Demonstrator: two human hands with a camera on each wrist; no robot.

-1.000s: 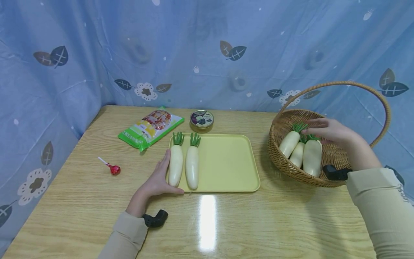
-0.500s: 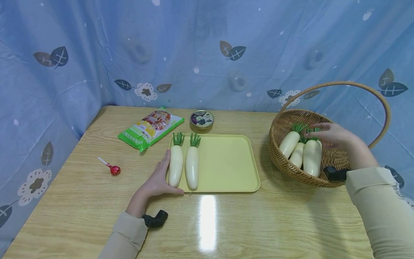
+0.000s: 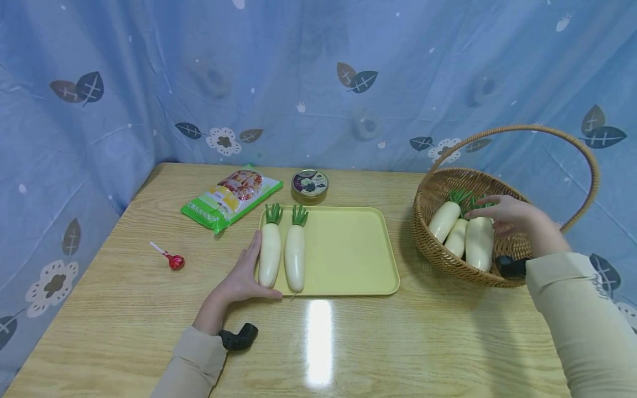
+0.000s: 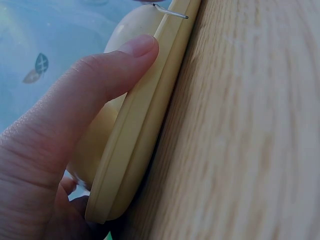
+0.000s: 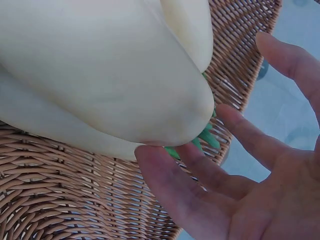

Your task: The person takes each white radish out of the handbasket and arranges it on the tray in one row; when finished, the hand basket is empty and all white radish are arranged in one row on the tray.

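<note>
Two white radishes with green tops, a left one [image 3: 270,255] and a right one [image 3: 295,257], lie side by side on a yellow tray [image 3: 353,251]. My left hand [image 3: 242,276] rests against the tray's near-left corner, its thumb along the front rim [image 4: 125,115] and its fingers up the left side. At the right, my right hand [image 3: 512,213] reaches into a wicker basket [image 3: 443,262] over the leafy end of the rightmost radish [image 3: 480,243]. In the right wrist view its fingers are spread, with fingertips at that radish's end [image 5: 195,117]. Two more radishes [image 3: 444,221] lie beside it.
Behind the tray stand a round tin [image 3: 309,187] and a green-and-white food bag [image 3: 233,197]. A red lollipop [image 3: 175,261] lies to the left. The basket's tall handle [image 3: 527,128] arches over the right hand, and a blue curtain [image 3: 318,83] closes the back.
My right hand has shifted slightly left and toward me, lowering over the rightmost radish's leaves. My left hand, the tray and its two radishes keep their places.
</note>
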